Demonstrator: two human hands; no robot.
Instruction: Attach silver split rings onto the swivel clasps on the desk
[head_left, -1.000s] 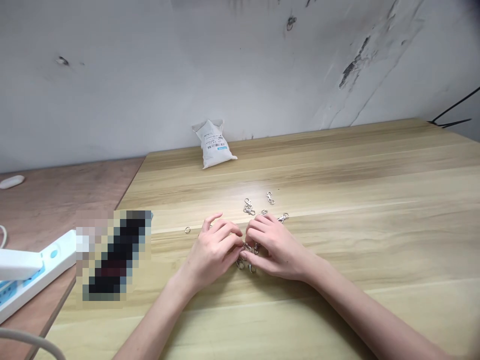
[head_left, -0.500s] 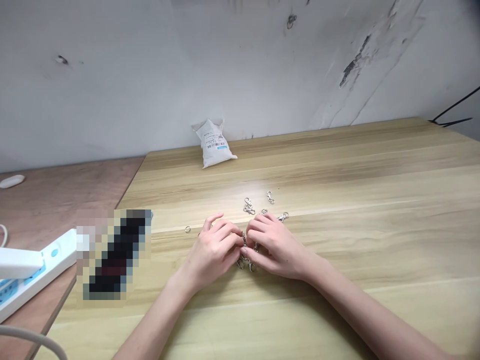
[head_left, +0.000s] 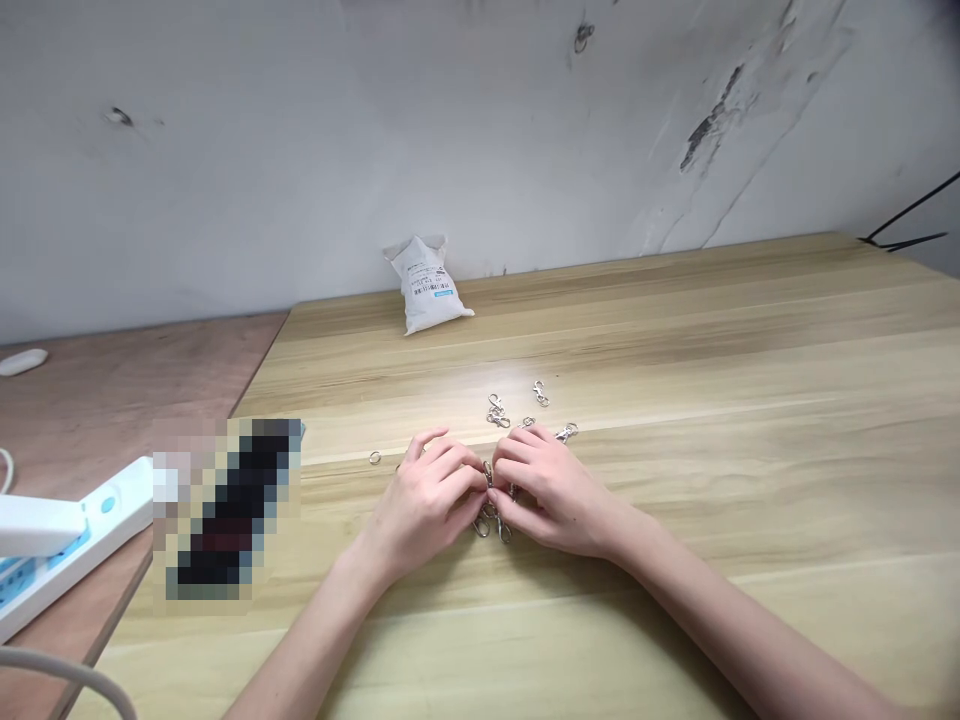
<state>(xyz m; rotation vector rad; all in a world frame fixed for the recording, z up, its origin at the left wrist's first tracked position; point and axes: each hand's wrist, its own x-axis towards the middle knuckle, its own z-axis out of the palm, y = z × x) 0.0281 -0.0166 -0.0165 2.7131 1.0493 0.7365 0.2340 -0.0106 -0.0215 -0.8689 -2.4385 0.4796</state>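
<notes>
My left hand (head_left: 435, 495) and my right hand (head_left: 551, 490) meet fingertip to fingertip just above the table. Pinched between them is a small silver lobster clasp (head_left: 488, 470), its lower part covered by my fingers. More silver clasps (head_left: 504, 530) lie right under my fingertips, partly hidden. Past my hands are a pair of clasps with rings (head_left: 497, 412), a single clasp with a ring (head_left: 540, 393) and another clasp (head_left: 568, 433) beside my right knuckles. A loose metal ring (head_left: 375, 458) rests left of my left hand.
A white labelled packet (head_left: 431, 290) leans near the wall at the back of the wooden table (head_left: 675, 370). On the left are a blurred-out dark object (head_left: 236, 510), a white power strip (head_left: 112, 510), a cable (head_left: 75, 672) and a small white item (head_left: 22, 362).
My thumbs and fingertips have shifted very slightly around the clasp, which now stands more upright. Both arms and the loose parts stay in nearly the same place.
</notes>
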